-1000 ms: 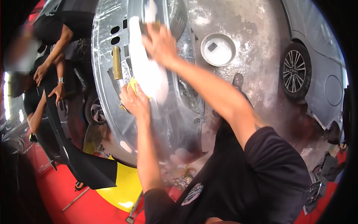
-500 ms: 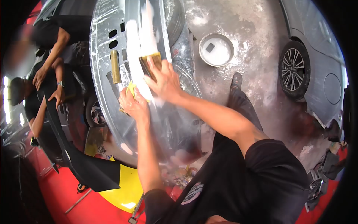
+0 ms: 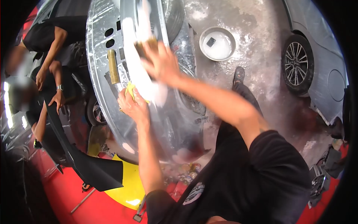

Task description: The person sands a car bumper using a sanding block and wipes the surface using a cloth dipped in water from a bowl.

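Note:
A grey car body panel [image 3: 108, 93] runs up the middle of the view, with a bright white band along it. My right hand [image 3: 164, 65], blurred by motion, grips a brownish block [image 3: 146, 45] on the panel's white area. Below and left of it, my left hand [image 3: 133, 106] rests on the panel with its fingers around a yellow cloth [image 3: 130, 90]. A long tan block [image 3: 113, 66] lies on the panel beside two dark oval holes, above my left hand.
A round basin [image 3: 217, 43] with whitish liquid and a dark pad stands on the wet floor. At right is a grey car [image 3: 320, 48]. Two people work at the left around a black panel [image 3: 100, 170]. A yellow panel [image 3: 130, 184] lies below, near several cans.
My right hand moved down the panel with the block, then back up a little. My left hand has stayed nearly in place on the cloth. The view has shifted slightly.

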The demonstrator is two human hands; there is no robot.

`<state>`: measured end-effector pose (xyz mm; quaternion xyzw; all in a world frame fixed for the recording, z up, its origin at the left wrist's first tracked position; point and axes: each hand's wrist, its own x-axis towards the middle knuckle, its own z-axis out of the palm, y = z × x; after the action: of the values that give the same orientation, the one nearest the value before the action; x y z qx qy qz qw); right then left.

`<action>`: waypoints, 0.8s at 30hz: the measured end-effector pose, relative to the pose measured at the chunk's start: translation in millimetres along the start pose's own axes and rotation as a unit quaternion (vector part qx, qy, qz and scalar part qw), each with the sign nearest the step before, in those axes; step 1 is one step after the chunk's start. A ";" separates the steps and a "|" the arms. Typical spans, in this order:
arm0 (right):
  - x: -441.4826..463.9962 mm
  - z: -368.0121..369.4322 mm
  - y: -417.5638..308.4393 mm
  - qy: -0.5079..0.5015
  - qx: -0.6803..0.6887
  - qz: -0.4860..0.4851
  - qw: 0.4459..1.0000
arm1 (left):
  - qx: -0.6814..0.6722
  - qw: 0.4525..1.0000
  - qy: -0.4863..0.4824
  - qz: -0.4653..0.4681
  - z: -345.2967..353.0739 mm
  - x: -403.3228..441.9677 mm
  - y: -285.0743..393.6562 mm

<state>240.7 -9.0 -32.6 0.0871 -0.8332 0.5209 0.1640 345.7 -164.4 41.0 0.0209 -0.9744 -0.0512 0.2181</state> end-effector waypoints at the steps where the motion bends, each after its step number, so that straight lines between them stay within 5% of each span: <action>1: 48.5 -7.7 4.8 -0.044 0.018 0.056 0.997 | -0.012 1.000 0.002 0.002 0.1 -2.3 -0.5; 4: 120.0 -0.3 21.3 0.005 0.009 0.063 0.998 | -0.019 1.000 0.006 0.004 1.5 -2.7 -0.4; 10: -38.9 -18.4 -23.3 -0.069 0.044 0.057 0.995 | -0.002 1.000 -0.003 -0.003 -0.1 0.6 2.0; 15: 116.9 2.1 30.4 0.005 0.017 0.047 0.999 | -0.011 1.000 0.004 0.009 1.3 -2.6 -1.4; 21: -33.4 -6.3 -17.8 -0.018 0.046 0.052 0.997 | -0.006 1.000 0.007 0.009 2.1 6.0 6.0; 24: -13.1 -7.1 -5.2 -0.036 0.011 0.008 0.999 | 0.003 1.000 0.001 0.004 -2.2 -1.2 0.1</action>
<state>255.9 -5.3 -30.1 0.1006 -0.8335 0.5278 0.1289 347.7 -164.4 42.6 0.0180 -0.9744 -0.0479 0.2190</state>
